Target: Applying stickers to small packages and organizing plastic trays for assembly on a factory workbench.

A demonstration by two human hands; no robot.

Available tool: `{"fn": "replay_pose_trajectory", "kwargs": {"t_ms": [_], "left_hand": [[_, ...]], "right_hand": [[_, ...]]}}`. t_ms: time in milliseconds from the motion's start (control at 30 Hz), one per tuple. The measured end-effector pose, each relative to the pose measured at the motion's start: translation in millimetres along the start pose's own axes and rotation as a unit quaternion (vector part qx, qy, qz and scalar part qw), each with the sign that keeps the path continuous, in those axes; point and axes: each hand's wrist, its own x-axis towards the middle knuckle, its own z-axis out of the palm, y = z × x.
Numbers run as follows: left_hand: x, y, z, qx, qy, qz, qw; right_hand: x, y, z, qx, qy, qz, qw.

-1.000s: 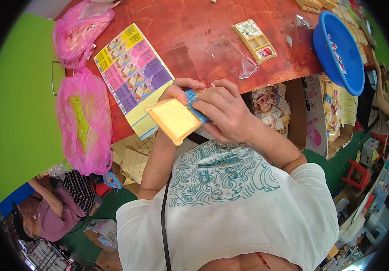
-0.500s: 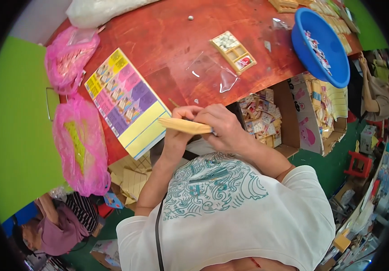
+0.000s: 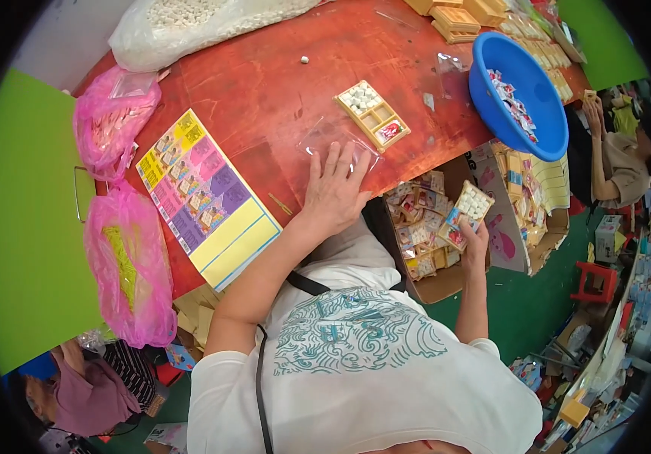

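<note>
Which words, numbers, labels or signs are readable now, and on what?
I won't copy printed wording; these carry print:
Label sheet: coloured panels, fine print too small.
Carton: dark characters and a pink drawing on its pale side.
Tray in the right hand: coloured label, too small to read.
Packets in the blue bowl: too small to read.

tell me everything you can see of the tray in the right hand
The tray is small and rectangular, with a light tan, wood-like rim. White cubes fill its far part; the nearer part shows blue and some red, too small to make out. The right hand grips it near its lower right edge. It sits at a slant above an open cardboard box of similar packs; whether it touches them is unclear.
</note>
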Motion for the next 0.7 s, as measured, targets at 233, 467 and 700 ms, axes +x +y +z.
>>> {"fn": "replay_pose_trajectory", "kwargs": {"t_ms": [233, 467, 700], "left_hand": [[-17, -11, -1, 0.055, -0.026, 0.043, 0.997], [-51, 6, -8, 0.073, -0.073, 0.104, 0.989], [-45, -3, -12, 0.087, 0.058, 0.105, 0.989]], "right_hand": [[16, -25, 33, -0.571, 0.109, -0.351, 0.734], [-23, -61, 187, -0.469, -0.153, -0.454, 0.742], [-12, -48, 206, -0.379, -0.228, -0.371, 0.817]]}}
